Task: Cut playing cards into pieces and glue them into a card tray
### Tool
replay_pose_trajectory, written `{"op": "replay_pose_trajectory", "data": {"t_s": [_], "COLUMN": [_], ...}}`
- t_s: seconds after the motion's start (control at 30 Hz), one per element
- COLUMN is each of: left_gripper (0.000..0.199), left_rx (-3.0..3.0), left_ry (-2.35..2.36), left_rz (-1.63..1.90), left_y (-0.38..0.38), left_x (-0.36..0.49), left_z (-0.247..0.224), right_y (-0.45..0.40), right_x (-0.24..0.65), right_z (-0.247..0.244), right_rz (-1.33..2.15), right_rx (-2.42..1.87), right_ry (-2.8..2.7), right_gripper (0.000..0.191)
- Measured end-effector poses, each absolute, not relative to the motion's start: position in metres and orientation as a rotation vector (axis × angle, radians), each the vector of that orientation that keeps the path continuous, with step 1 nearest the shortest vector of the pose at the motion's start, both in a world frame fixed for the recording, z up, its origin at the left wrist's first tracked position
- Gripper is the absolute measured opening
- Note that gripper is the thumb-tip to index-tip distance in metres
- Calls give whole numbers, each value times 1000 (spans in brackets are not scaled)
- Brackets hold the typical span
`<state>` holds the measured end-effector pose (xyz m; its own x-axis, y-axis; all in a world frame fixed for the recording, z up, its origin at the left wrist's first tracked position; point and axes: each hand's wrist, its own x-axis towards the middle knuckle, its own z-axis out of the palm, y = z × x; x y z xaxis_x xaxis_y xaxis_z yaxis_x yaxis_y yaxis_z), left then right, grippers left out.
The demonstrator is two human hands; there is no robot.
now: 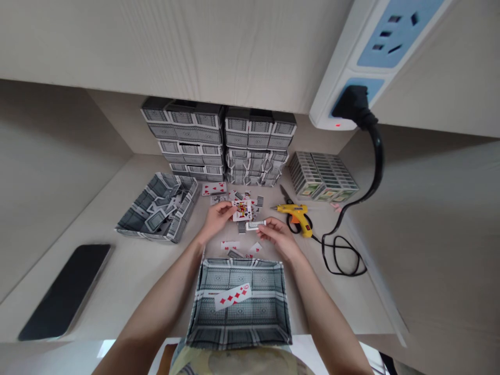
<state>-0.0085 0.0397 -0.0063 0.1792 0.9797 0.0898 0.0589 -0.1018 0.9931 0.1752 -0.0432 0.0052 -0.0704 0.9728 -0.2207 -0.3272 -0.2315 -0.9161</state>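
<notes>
My left hand pinches a face-up picture playing card by its left edge. Between the thumb and fingers of my right hand is a small narrow piece of playing card, pale with a grey pattern; whether it is cut or folded I cannot tell. Loose cards lie scattered just beyond both hands. Nearer my body, cut card pieces rest in front of an open box made of grey-backed cards. Inside that box lies a strip of a diamond card.
Another card box holding card pieces stands at left, behind a black phone. Stacked card boxes line the back. At right are packed card decks, a yellow glue gun, scissors and a cable below a power strip.
</notes>
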Motion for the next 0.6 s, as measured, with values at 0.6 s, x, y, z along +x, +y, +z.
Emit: {"op": "replay_pose_trajectory", "data": {"t_s": [0.6], "left_gripper": [23], "left_rx": [1598], "left_ry": [1049], "left_rz": [1072], "left_y": [38], "left_x": [-11], "left_z": [-13], "right_y": [-38], "right_x": [171], "right_z": [-6], "right_rz": [1552], "right_rx": [-1117], "right_ry": [-703], "right_gripper": [25]}}
